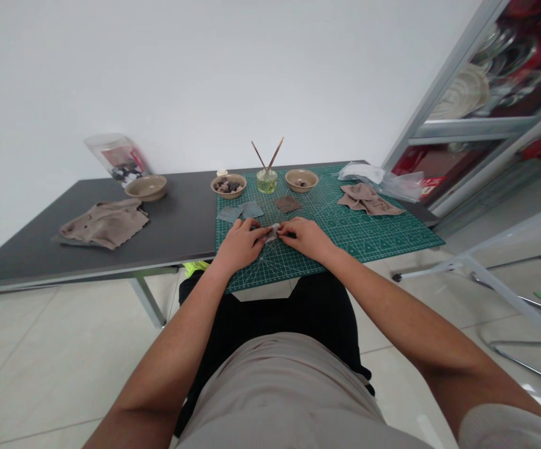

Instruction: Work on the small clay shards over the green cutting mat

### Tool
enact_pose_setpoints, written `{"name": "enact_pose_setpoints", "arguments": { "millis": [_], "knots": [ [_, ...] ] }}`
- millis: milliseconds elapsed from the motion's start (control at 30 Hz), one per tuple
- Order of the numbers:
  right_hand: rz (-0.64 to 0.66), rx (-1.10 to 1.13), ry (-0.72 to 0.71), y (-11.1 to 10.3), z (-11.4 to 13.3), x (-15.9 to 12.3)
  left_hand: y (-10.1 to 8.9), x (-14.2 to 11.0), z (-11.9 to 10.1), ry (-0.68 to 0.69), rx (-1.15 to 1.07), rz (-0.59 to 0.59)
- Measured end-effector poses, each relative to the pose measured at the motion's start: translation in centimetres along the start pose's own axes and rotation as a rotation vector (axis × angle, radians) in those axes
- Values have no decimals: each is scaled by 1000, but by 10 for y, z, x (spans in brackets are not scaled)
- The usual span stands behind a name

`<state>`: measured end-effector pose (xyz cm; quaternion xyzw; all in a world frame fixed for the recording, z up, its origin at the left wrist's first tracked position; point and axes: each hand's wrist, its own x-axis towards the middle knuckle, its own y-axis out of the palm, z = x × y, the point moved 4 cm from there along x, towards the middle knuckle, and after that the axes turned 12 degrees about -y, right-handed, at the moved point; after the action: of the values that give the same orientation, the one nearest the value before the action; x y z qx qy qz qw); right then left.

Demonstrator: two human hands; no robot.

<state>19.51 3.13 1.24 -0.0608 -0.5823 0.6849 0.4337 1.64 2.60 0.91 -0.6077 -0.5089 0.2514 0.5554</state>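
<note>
The person is sitting at the counter (167,215) with both forearms reaching forward, and the left hand (240,244) and right hand (305,238) are working close together over a green cutting mat (373,234). Between them, a small crumpled grey piece (272,232) is being held just above the mat, too small to tell whether it is cloth or paper. The fingers (261,234) of the left hand and those of the right (285,232) are pressing together on it from either side.

Just beyond the hands, two grey-blue squares (240,212) are lying on the mat, and a brown square (287,204) is lying just beside them. Along the mat's far edge, a beige bowl (228,185) is holding dark chunks, a glass jar (267,181) of yellow liquid is holding two leaning wooden sticks (267,154), and a second beige bowl (301,180) is sitting to its right. A taupe cloth (368,201) is lying on the mat's far right corner, below a clear plastic bag (378,179). Off the mat, to the left, a third bowl (146,187) and another taupe cloth (105,223) are resting on the counter, while a tilted clear container (116,159) is standing behind the bowl.
</note>
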Motion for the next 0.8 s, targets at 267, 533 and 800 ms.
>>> {"name": "enact_pose_setpoints", "arguments": {
  "millis": [267, 533, 800],
  "knots": [
    [-7, -27, 70, -2, -4, 12, -1, 1, -2, -7, -6, 6],
    [26, -28, 11, -1, -1, 8, -1, 1, 0, -35, -1, -3],
    [-17, -49, 93, 0, -5, 18, 0, 1, 1, -21, -9, -13]
  ]
}}
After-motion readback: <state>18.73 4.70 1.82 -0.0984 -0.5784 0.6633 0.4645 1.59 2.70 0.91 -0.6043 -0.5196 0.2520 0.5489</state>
